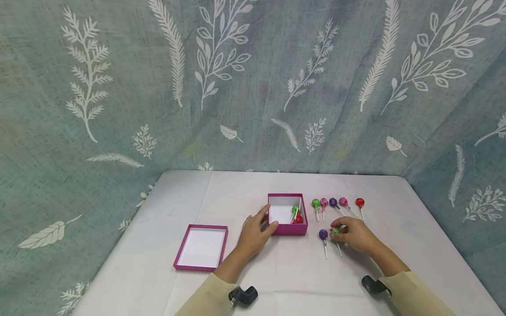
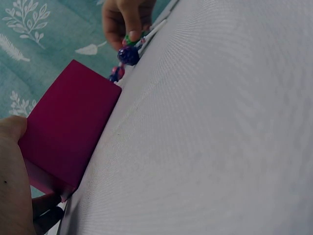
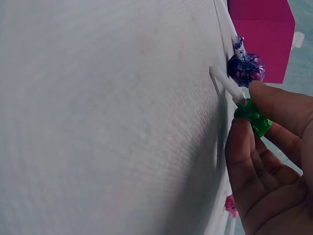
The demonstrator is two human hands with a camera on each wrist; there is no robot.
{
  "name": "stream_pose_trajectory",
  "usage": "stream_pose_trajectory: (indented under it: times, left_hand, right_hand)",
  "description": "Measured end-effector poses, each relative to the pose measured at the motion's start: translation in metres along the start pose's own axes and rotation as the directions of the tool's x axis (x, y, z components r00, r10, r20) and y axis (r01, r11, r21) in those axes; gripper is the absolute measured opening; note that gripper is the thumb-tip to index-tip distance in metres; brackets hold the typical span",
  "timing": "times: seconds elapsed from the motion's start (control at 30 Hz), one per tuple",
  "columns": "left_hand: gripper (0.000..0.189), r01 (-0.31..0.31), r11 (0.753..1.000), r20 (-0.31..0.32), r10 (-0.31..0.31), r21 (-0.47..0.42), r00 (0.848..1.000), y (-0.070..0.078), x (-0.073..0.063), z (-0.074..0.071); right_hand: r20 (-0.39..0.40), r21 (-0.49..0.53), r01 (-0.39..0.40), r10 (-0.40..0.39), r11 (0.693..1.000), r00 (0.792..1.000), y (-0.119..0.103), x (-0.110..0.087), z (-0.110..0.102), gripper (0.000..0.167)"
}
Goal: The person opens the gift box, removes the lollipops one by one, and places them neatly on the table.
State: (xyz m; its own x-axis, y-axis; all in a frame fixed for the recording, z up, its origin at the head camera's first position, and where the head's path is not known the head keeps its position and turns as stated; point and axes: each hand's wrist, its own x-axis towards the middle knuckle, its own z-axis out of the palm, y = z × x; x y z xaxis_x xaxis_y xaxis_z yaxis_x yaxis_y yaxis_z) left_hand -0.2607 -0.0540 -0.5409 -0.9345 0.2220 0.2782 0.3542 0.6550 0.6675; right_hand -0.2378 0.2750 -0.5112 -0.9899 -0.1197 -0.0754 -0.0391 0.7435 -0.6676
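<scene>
My right hand [image 1: 353, 235] pinches a green-wrapped lollipop [image 3: 254, 117] by its head, thumb and fingertips on the wrapper and the white stick pointing away from them. Just left of it a purple lollipop [image 1: 323, 235] lies on the table. Beside the magenta box [image 1: 290, 230], my left hand [image 1: 252, 234] touches its left side, thumb at the front corner and fingers spread along the wall. This box stands uncovered, with a green lollipop [image 1: 294, 209] and a red one [image 1: 299, 218] at the right of its white inside.
Behind my right hand several lollipops lie in a row, from a green one [image 1: 315, 203] to a red one [image 1: 359, 202]. The magenta-edged lid [image 1: 199, 248] lies white side up at the left. A white cloth covers the table [image 1: 292, 272], and a leaf-patterned curtain [image 1: 253, 87] hangs behind.
</scene>
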Motion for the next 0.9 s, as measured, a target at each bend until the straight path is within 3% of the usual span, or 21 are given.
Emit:
stream_pose_trajectory:
  times: [0.9]
  left_hand:
    - [0.072, -0.012, 1.0, -0.004, 0.012, -0.001, 1.0, -0.0003, 0.001, 0.0002]
  right_hand:
    - [0.069, -0.032, -0.011, 0.013, 0.999, 0.998, -0.0007, -0.0012, -0.0041, 0.032]
